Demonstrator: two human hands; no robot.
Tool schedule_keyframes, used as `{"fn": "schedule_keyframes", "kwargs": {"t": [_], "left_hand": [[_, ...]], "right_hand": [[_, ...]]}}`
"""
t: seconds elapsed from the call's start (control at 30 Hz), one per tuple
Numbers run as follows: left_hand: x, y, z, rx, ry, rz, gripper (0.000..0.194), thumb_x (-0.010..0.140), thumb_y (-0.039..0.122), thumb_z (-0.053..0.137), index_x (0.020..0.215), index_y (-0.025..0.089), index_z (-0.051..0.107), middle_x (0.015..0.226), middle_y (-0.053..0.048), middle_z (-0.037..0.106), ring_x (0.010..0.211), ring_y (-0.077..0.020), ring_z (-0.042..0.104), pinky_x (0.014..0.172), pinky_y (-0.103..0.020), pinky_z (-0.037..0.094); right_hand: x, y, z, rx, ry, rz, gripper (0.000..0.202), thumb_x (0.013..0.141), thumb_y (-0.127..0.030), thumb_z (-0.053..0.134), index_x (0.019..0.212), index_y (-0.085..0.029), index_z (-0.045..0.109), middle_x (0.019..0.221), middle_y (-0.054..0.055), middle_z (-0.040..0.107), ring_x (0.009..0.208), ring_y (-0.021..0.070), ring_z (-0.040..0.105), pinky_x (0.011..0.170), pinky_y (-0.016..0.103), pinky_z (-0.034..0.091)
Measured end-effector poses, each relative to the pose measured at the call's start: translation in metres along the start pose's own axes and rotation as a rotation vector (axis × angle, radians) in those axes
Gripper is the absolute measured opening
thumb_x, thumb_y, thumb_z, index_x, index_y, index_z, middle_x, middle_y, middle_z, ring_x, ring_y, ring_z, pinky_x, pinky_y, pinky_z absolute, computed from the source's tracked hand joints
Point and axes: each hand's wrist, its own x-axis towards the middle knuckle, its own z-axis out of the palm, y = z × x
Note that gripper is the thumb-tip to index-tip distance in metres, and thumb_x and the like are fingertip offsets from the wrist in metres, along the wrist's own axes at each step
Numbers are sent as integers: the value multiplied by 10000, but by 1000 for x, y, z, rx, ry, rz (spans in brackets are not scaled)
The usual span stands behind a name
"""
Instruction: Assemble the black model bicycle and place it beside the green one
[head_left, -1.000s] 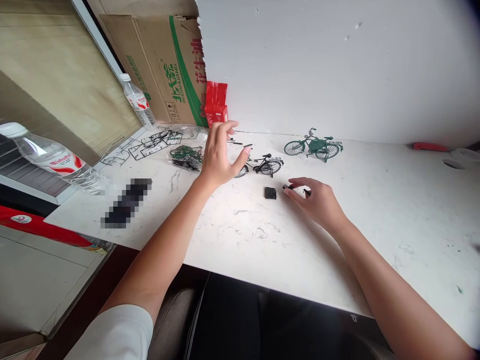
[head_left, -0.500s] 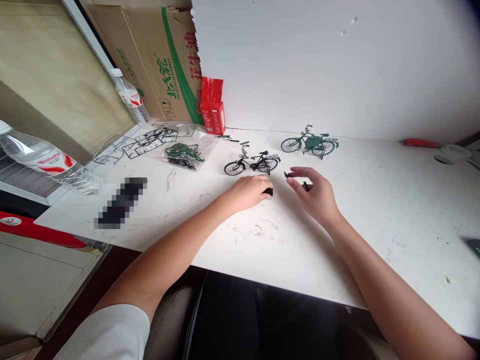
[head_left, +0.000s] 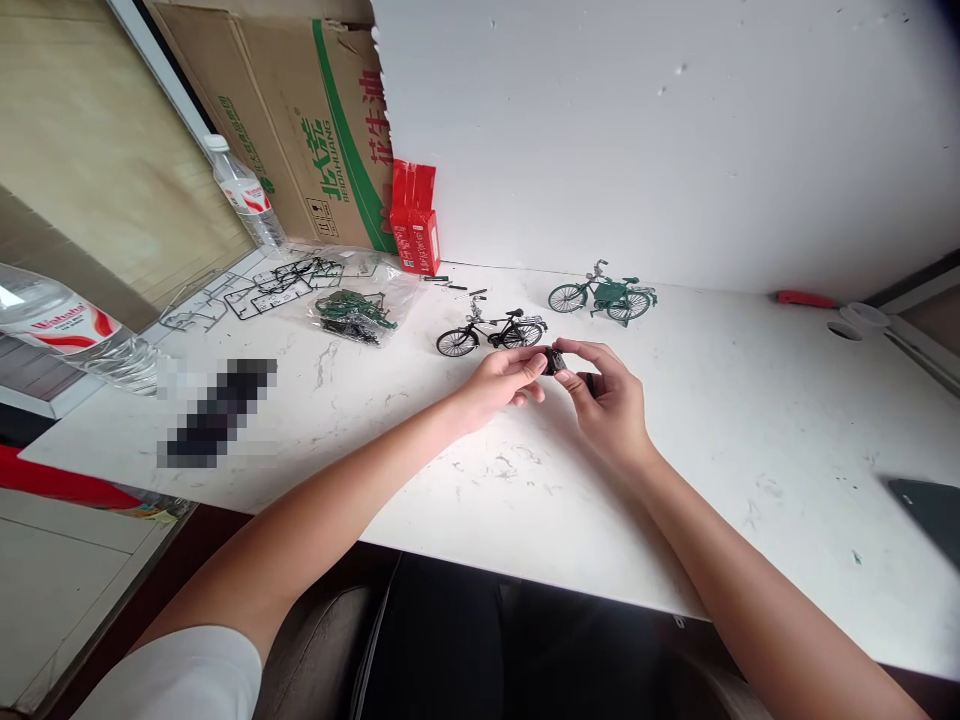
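Note:
Between my two hands is a small black part, raised a little over the white table. My left hand pinches it from the left with thumb and fingers. On its right side my right hand closes thumb and index finger on it, and another dark piece shows inside that palm. A black model bicycle stands upright just behind my left hand. Farther back, a green model bicycle stands on the table.
On the left are a clear bag of green and black parts, black sprue frames and two water bottles. Behind stand a red box and a cardboard carton. A red object lies at the back right.
My hands have come together; the black part in my left hand is lifted and now touched by my right fingers too. The whole view has shifted slightly.

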Motion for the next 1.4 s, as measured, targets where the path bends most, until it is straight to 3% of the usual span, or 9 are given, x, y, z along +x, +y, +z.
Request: {"fn": "schedule_keyframes", "kwargs": {"t": [0.27, 0.5, 0.87, 1.2, 1.4], "left_hand": [[-3, 3, 4, -73, -8, 46, 590, 847, 611, 909, 1250, 196, 796, 1165, -86, 730, 743, -76, 647, 583, -244, 322], [-5, 8, 6, -51, 8, 26, 616, 793, 668, 924, 1141, 175, 796, 1015, -59, 745, 742, -104, 691, 637, -247, 386], [-4, 6, 4, -59, -27, 27, 586, 825, 637, 917, 1180, 186, 800, 1070, -54, 750, 746, -96, 723, 664, -242, 414], [-4, 8, 6, -88, -11, 38, 588, 796, 643, 932, 1118, 172, 789, 1072, -59, 745, 729, -94, 686, 652, -256, 419], [-4, 6, 4, -59, -39, 47, 602, 831, 650, 904, 1187, 178, 792, 1076, -72, 752, 753, -106, 699, 680, -262, 426]], "right_hand": [[-2, 8, 6, 72, 164, -171, 352, 1017, -502, 770, 1299, -296, 815, 1295, 128, 754, 982, 260, 723, 595, 361, 533], [-3, 9, 7, 117, 150, -170, 263, 986, -408, 835, 1233, -319, 835, 1257, 83, 767, 695, 150, 601, 540, 352, 442], [-3, 5, 7, 160, 172, -166, 254, 950, -426, 870, 1161, -286, 844, 1249, 102, 786, 845, 199, 699, 550, 336, 490], [-4, 1, 6, 183, 178, -148, 274, 945, -416, 877, 1189, -299, 833, 1265, 84, 785, 633, 123, 561, 505, 332, 421], [-4, -1, 7, 204, 166, -131, 291, 931, -403, 891, 1194, -296, 832, 1253, 83, 788, 635, 125, 561, 492, 321, 406]]}}
